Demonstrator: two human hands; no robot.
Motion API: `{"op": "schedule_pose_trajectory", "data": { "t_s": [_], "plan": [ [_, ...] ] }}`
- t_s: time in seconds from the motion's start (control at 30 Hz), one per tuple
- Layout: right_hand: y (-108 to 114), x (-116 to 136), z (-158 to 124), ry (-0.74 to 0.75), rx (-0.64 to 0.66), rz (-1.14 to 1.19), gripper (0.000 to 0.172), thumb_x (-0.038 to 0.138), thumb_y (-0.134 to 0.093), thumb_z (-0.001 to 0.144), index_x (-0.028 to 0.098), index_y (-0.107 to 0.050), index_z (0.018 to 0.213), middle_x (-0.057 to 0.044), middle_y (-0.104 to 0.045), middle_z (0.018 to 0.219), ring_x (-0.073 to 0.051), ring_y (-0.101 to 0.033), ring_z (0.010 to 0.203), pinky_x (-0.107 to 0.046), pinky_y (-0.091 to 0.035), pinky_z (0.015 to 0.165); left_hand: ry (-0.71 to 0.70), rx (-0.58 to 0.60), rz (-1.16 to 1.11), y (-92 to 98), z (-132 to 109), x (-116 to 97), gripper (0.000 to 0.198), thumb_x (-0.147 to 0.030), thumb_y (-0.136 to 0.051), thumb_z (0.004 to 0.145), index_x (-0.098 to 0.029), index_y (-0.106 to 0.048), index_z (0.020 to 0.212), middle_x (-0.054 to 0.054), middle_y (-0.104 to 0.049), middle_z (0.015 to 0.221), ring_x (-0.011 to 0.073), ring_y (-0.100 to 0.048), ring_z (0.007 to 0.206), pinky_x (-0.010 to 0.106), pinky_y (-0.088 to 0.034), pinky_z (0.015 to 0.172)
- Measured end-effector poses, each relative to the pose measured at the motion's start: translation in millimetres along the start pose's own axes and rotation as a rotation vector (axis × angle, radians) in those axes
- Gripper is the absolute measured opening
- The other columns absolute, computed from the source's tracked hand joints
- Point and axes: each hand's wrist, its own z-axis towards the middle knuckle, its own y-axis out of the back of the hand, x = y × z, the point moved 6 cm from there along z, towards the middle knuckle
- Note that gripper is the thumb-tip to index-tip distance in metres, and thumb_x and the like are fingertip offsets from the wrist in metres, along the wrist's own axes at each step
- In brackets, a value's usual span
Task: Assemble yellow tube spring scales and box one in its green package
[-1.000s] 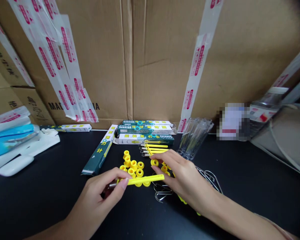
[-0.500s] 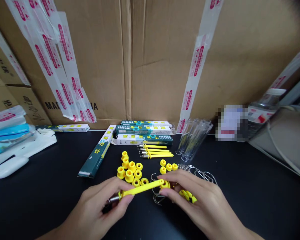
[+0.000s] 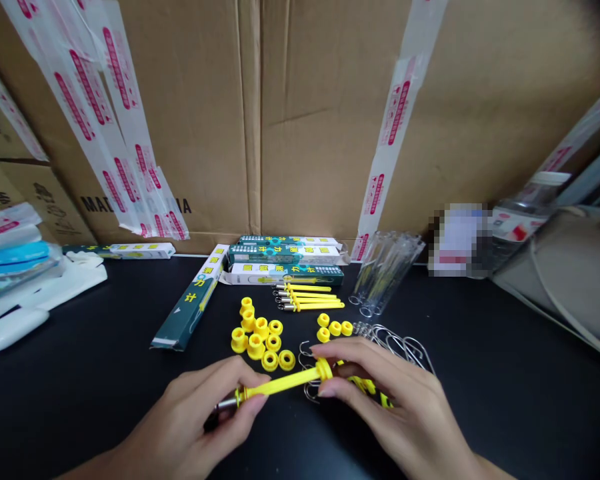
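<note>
My left hand pinches a yellow plastic rod near its end with the metal spring, and the rod points right and slightly up. Between the thumb and fingers of my right hand is a yellow flanged ring, which sits around the rod's far tip. Just beyond my hands lie several yellow flanged collars and rings. Small yellow caps are grouped beyond my right hand. Metal hooks lie partly behind the right fingers, and more yellow pieces show beneath that hand.
Several yellow rods with springs lie in a row before printed boxes. One box lies slanted at left. Clear tubes stand at right, beside a bottle and bag. A large carton walls the back.
My right hand has brought the yellow ring onto the tip of the rod; before, it was held just behind the tip. My left hand keeps its grip. The view has shifted slightly.
</note>
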Motion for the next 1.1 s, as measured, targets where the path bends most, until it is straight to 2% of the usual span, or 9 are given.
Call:
{"op": "schedule_pose_trajectory", "data": {
  "t_s": [0.2,0.3,0.43,0.5,0.6,0.77,0.87,1.0,1.1],
  "plan": [
    [-8,-20,-7,-0.246,-0.012,0.294,0.031,0.013,-0.083,0.084,0.034,-0.08,0.106,0.001,-0.08,0.103,-0.016,-0.079,0.085,-0.017,-0.064,0.077,0.016,-0.019,-0.061,1.5,1,3,0.013,-0.019,-0.061,0.095,-0.028,-0.07,0.096,-0.008,-0.074,0.079,0.008,-0.069,0.061,0.011,-0.048,0.057],
    [-9,-22,-7,-0.305,-0.023,0.384,0.026,0.015,-0.084,0.082,0.032,-0.082,0.101,0.0,-0.08,0.101,-0.018,-0.08,0.085,-0.02,-0.066,0.077,-0.002,-0.019,-0.061,1.2,1,2,0.013,-0.017,-0.062,0.094,-0.027,-0.07,0.096,-0.008,-0.074,0.078,0.0088,-0.069,0.061,0.011,-0.049,0.057],
    [-12,-19,-5,-0.37,0.031,0.413,0.013,0.027,-0.089,0.08,0.026,-0.082,0.091,-0.001,-0.083,0.088,-0.018,-0.08,0.07,-0.02,-0.066,0.067,-0.022,0.014,-0.056,-0.6,0,0,0.015,-0.016,-0.062,0.094,-0.027,-0.071,0.099,-0.006,-0.075,0.081,0.0096,-0.07,0.062,0.012,-0.049,0.057],
    [-15,-13,-5,-0.335,0.098,0.349,0.014,0.031,-0.09,0.079,0.026,-0.081,0.089,0.0,-0.083,0.082,-0.017,-0.079,0.068,-0.019,-0.064,0.065,-0.052,0.046,-0.073,-2.0,-1,-3,0.018,-0.013,-0.063,0.094,-0.028,-0.071,0.102,-0.006,-0.076,0.084,0.0097,-0.071,0.066,0.012,-0.051,0.061],
    [-19,0,-7,-0.198,0.166,0.247,0.016,0.03,-0.089,0.081,0.027,-0.079,0.093,0.002,-0.083,0.086,-0.016,-0.077,0.073,-0.019,-0.062,0.07,-0.09,0.078,-0.096,-2.5,-3,-8,0.021,-0.011,-0.066,0.092,-0.028,-0.07,0.103,-0.006,-0.077,0.087,0.01,-0.073,0.072,0.012,-0.053,0.07],
    [-18,11,-9,-0.065,0.147,0.238,0.026,0.02,-0.086,0.085,0.029,-0.074,0.107,0.003,-0.081,0.101,-0.014,-0.077,0.09,-0.016,-0.059,0.084,-0.055,0.11,-0.1,-2.2,0,-9,0.02,-0.011,-0.066,0.092,-0.029,-0.07,0.101,-0.008,-0.077,0.087,0.0085,-0.072,0.072,0.011,-0.051,0.066],
    [-19,10,-7,-0.059,0.148,0.218,0.027,0.016,-0.083,0.087,0.029,-0.074,0.108,0.004,-0.081,0.102,-0.013,-0.078,0.091,-0.015,-0.058,0.086,-0.019,0.115,-0.077,-2.7,0,-7,0.018,-0.012,-0.064,0.093,-0.029,-0.068,0.098,-0.008,-0.076,0.086,0.0087,-0.072,0.072,0.011,-0.05,0.063],
    [-21,7,-9,-0.114,0.198,0.159,0.021,0.021,-0.081,0.089,0.028,-0.074,0.108,0.003,-0.082,0.097,-0.014,-0.078,0.084,-0.016,-0.06,0.08,-0.118,0.064,-0.045,-0.8,-1,-12,0.015,-0.01,-0.063,0.093,-0.025,-0.065,0.094,-0.006,-0.072,0.081,0.0082,-0.068,0.066,0.012,-0.05,0.063],
    [-20,7,-11,-0.144,0.215,0.135,0.016,0.023,-0.078,0.092,0.027,-0.074,0.107,0.003,-0.082,0.095,-0.015,-0.078,0.082,-0.018,-0.06,0.079,-0.178,0.078,0.034,-2.8,-2,-15,0.014,-0.01,-0.062,0.095,-0.023,-0.066,0.096,-0.004,-0.07,0.08,0.0096,-0.068,0.067,0.015,-0.05,0.066]
  ]
}}
